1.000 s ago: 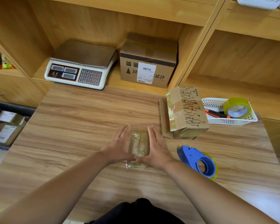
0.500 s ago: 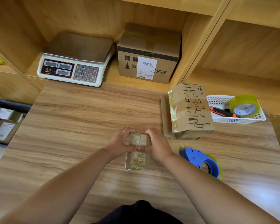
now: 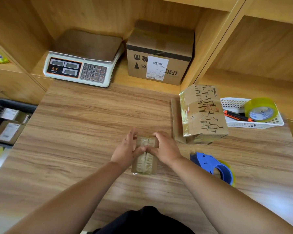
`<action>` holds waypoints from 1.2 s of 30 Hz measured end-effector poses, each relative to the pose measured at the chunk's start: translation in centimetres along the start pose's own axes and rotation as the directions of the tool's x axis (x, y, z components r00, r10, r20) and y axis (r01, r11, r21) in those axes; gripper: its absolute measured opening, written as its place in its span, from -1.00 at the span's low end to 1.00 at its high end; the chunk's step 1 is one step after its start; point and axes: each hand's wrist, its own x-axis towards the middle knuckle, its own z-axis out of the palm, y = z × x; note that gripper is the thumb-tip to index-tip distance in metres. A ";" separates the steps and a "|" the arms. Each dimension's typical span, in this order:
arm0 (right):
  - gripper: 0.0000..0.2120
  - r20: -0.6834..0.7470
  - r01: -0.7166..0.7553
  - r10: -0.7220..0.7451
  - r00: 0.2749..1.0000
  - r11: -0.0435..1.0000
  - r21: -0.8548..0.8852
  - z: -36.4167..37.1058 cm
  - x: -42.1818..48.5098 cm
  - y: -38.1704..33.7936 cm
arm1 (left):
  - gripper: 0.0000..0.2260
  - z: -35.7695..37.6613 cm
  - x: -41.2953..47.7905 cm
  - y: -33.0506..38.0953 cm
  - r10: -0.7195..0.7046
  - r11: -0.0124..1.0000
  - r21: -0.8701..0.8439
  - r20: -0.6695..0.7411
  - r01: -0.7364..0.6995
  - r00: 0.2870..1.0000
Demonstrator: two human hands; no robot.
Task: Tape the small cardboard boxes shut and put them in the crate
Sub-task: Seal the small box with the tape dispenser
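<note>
Far left, down off the edge of the worktop, there's a dark crate with a couple of flat brown labelled parcels in it; up on the shelf behind is a white scale with a dull metal pan, a keypad and orange-trimmed displays; the worktop itself is wood-grain laminate, pretty streaky. Dead centre is the small cardboard box, a narrow oblong sitting on the worktop, nowhere near the crate, wrapped in shiny crinkly clear tape with a seam down the middle of its top; the left hand holds its left side, fingers lying along the edge and thumb pressed on top; the right hand has its fingers curled over the far end, thumb meeting the other one on the seam, so both are gripping it. Behind, in the shelf, a bigger brown carton with a white barcode label and dark print; right of the hands a printed box with a black circuit-like pattern and glossy tape, tilted against a flat piece of cardboard; nearer me a blue plastic tape dispenser; far right a white mesh basket holding a yellowish tape roll and an orange-and-black tool, can't tell what exactly.
</note>
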 end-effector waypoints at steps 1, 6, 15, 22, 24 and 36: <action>-0.42 -0.009 -0.013 0.013 1.000 1.000 -0.006 0.0 0.0 0.0 | -0.09 0.0 0.0 0.1 -0.008 0.999 0.054 0.017 0.007 1.000; -0.60 -0.033 0.000 -0.003 0.999 0.996 -0.094 -0.6 0.0 -0.9 | -0.06 0.8 -0.5 0.6 -0.064 0.969 0.239 0.027 0.056 0.998; -0.67 -0.142 -0.117 0.095 0.985 0.980 -0.159 0.3 -0.6 -1.8 | -0.67 2.2 -4.0 0.4 -0.077 0.935 0.314 -0.265 0.162 0.961; -0.29 -0.094 -0.161 0.151 0.984 0.980 -0.118 1.2 -1.2 -3.1 | -0.70 2.4 -4.1 0.2 -0.160 0.968 0.146 -0.258 0.203 0.953; -0.35 -0.101 -0.188 0.176 0.979 0.974 -0.124 1.1 -0.9 -3.2 | -0.72 2.5 -4.1 0.1 -0.159 0.968 0.149 -0.263 0.203 0.952; -0.58 -0.193 -0.215 0.219 0.956 0.976 0.042 1.2 -1.0 -3.5 | -0.74 3.2 -4.5 0.5 -0.226 0.973 -0.034 -0.365 0.230 0.903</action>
